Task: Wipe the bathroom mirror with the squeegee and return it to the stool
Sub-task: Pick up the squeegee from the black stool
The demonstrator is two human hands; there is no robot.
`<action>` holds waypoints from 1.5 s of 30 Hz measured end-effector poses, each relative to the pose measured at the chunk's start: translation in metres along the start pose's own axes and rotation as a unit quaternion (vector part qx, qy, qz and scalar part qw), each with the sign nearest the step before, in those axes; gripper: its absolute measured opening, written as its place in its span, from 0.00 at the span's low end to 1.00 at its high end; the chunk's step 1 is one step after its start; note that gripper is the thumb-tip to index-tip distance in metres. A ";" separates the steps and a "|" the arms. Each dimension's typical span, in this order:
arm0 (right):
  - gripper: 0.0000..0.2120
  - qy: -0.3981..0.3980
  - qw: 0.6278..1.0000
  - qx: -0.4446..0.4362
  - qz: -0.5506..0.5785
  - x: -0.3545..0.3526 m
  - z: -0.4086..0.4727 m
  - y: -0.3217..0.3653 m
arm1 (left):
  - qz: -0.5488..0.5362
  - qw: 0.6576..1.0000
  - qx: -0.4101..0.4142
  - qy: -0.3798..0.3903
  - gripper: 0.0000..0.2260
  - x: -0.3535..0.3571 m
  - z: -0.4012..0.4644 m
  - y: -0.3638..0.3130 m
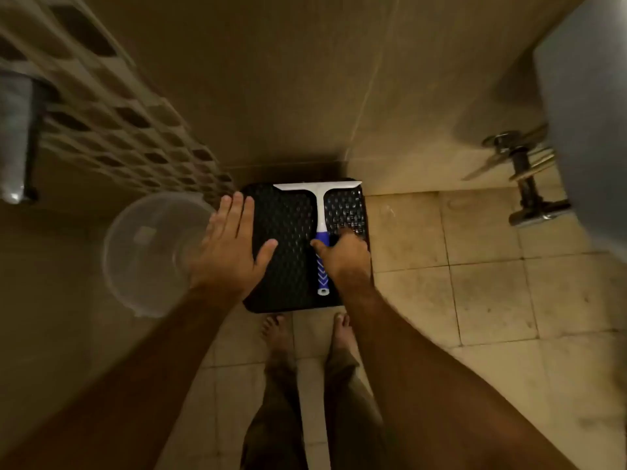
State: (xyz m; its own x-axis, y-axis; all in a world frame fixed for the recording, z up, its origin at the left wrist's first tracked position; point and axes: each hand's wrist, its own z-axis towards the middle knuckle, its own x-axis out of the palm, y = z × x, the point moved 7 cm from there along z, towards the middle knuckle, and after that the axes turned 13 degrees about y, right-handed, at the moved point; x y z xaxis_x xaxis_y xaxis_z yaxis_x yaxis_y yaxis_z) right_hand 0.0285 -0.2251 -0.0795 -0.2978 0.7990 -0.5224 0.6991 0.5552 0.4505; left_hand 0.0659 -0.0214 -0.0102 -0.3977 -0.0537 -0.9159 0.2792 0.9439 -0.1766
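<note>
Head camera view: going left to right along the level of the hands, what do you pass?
Clear plastic bucket → left hand, flat over the black stool's edge → squeegee lying on the stool → right hand at its blue handle → tiled floor.

Squeegee (320, 212) flat on black stool (288, 232)

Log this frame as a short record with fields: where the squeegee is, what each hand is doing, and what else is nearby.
squeegee: lies flat on the black stool, white blade at the far edge, blue handle toward the person
right hand: at the blue handle, thumb and fingers on either side of it; firm grip unclear
left hand: open, fingers straight, over the stool's left edge
nearby: clear plastic bucket left of the stool
floor: tiled
</note>
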 end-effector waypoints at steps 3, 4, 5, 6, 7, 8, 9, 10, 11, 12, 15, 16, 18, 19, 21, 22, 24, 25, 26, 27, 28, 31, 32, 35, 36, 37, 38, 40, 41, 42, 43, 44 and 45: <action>0.26 0.007 0.999 0.024 0.041 0.007 0.008 -0.009 | 0.013 1.000 0.004 0.008 0.34 0.007 0.008 -0.006; 0.26 0.012 0.998 0.034 0.044 0.010 0.008 -0.012 | 0.019 1.000 0.009 0.013 0.35 0.012 0.010 -0.008; 0.25 0.016 0.998 0.034 0.049 0.013 0.011 -0.013 | 0.017 1.000 0.009 0.014 0.35 0.012 0.013 -0.009; 0.24 0.021 0.998 0.035 0.056 0.016 0.012 -0.014 | 0.015 1.000 0.010 0.014 0.35 0.013 0.016 -0.009; 0.24 0.025 0.997 0.034 0.068 0.018 0.015 -0.015 | 0.017 1.000 0.009 0.011 0.35 0.013 0.019 -0.008; 0.23 0.030 0.996 0.033 0.078 0.020 0.017 -0.015 | 0.019 1.000 0.009 0.009 0.35 0.012 0.022 -0.007; 0.22 0.039 0.995 0.029 0.091 0.025 0.019 -0.016 | 0.024 1.000 0.005 0.007 0.35 0.013 0.024 -0.005; 0.21 0.046 0.993 0.026 0.102 0.028 0.020 -0.015 | 0.027 1.000 0.005 0.007 0.35 0.013 0.025 -0.004; 0.20 0.052 0.992 0.023 0.116 0.032 0.020 -0.014 | 0.030 1.000 0.007 0.007 0.35 0.013 0.025 -0.003; 0.19 0.055 0.990 0.020 0.130 0.035 0.020 -0.014 | 0.031 0.999 0.010 0.004 0.35 0.013 0.025 -0.002; 0.16 0.061 0.980 0.009 0.190 0.040 0.019 -0.014 | 0.044 0.999 0.017 0.004 0.35 0.008 0.023 -0.002; 0.14 0.065 0.975 0.003 0.212 0.039 0.015 -0.011 | 0.048 0.999 0.019 0.004 0.35 0.005 0.022 -0.002; 0.12 0.060 0.970 -0.005 0.234 0.028 0.002 -0.003 | 0.051 0.998 0.021 0.004 0.35 -0.006 0.019 -0.004; 0.11 0.045 0.972 -0.009 0.231 0.021 -0.005 0.000 | 0.053 0.998 0.021 0.003 0.35 -0.014 0.019 -0.006; 0.11 0.012 0.974 -0.011 0.227 0.005 -0.020 0.005 | 0.064 0.998 0.021 -0.008 0.35 -0.033 0.017 -0.009; 0.11 -0.004 0.974 -0.010 0.228 -0.004 -0.030 0.008 | 0.067 0.997 0.023 -0.014 0.35 -0.044 0.015 -0.012; 0.14 -0.035 0.973 -0.012 0.228 -0.025 -0.051 0.014 | 0.068 0.997 0.030 -0.026 0.35 -0.071 0.008 -0.019; 0.15 -0.045 0.972 -0.019 0.230 -0.035 -0.060 0.017 | 0.071 0.996 0.035 -0.029 0.35 -0.082 0.004 -0.023; 0.16 -0.054 0.970 -0.027 0.237 -0.047 -0.072 0.022 | 0.073 0.996 0.041 -0.036 0.35 -0.097 -0.001 -0.027; 0.16 -0.061 0.966 -0.037 0.247 -0.059 -0.085 0.027 | 0.074 0.995 0.049 -0.043 0.35 -0.112 -0.006 -0.032; 0.16 -0.069 0.963 -0.044 0.256 -0.070 -0.098 0.032 | 0.071 0.995 0.052 -0.051 0.35 -0.126 -0.012 -0.036; 0.14 -0.095 0.959 -0.074 0.256 -0.103 -0.134 0.044 | 0.061 0.993 0.056 -0.084 0.35 -0.166 -0.027 -0.049; 0.13 -0.097 0.958 -0.086 0.256 -0.112 -0.146 0.048 | 0.062 0.992 0.060 -0.093 0.35 -0.177 -0.034 -0.054; 0.12 -0.105 0.957 -0.112 0.248 -0.140 -0.180 0.052 | 0.065 0.989 0.066 -0.116 0.34 -0.202 -0.052 -0.072; 0.12 -0.109 0.955 -0.124 0.245 -0.150 -0.192 0.051 | 0.067 0.988 0.068 -0.121 0.34 -0.209 -0.059 -0.079; 0.11 -0.115 0.952 -0.138 0.247 -0.161 -0.206 0.050 | 0.069 0.987 0.072 -0.129 0.34 -0.216 -0.068 -0.087; 0.11 -0.127 0.948 -0.154 0.249 -0.172 -0.221 0.047 | 0.073 0.985 0.077 -0.139 0.34 -0.225 -0.076 -0.096; 0.11 -0.150 0.941 -0.183 0.242 -0.195 -0.252 0.044 | 0.074 0.980 0.087 -0.162 0.34 -0.247 -0.092 -0.114; 0.11 -0.166 0.936 -0.198 0.238 -0.208 -0.269 0.043 | 0.072 0.977 0.091 -0.177 0.33 -0.262 -0.100 -0.125; 0.12 -0.186 0.930 -0.215 0.234 -0.222 -0.287 0.042 | 0.070 0.974 0.097 -0.193 0.33 -0.277 -0.109 -0.135; 0.12 -0.209 0.922 -0.231 0.231 -0.238 -0.306 0.041 | 0.069 0.970 0.101 -0.211 0.32 -0.293 -0.119 -0.146; 0.12 -0.234 0.912 -0.250 0.227 -0.256 -0.325 0.042 | 0.069 0.965 0.108 -0.230 0.31 -0.312 -0.127 -0.159; 0.12 -0.260 0.900 -0.268 0.226 -0.273 -0.340 0.044 | 0.068 0.960 0.117 -0.245 0.31 -0.329 -0.133 -0.170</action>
State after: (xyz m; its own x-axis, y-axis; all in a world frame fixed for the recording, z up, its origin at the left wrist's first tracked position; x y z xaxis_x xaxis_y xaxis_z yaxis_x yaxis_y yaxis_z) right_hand -0.0805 -0.3399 0.3289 0.3801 0.8327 -0.4027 0.2175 0.3427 0.9139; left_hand 0.0333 -0.1209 0.3686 0.0998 -0.1367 -0.9856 0.5103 0.8574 -0.0672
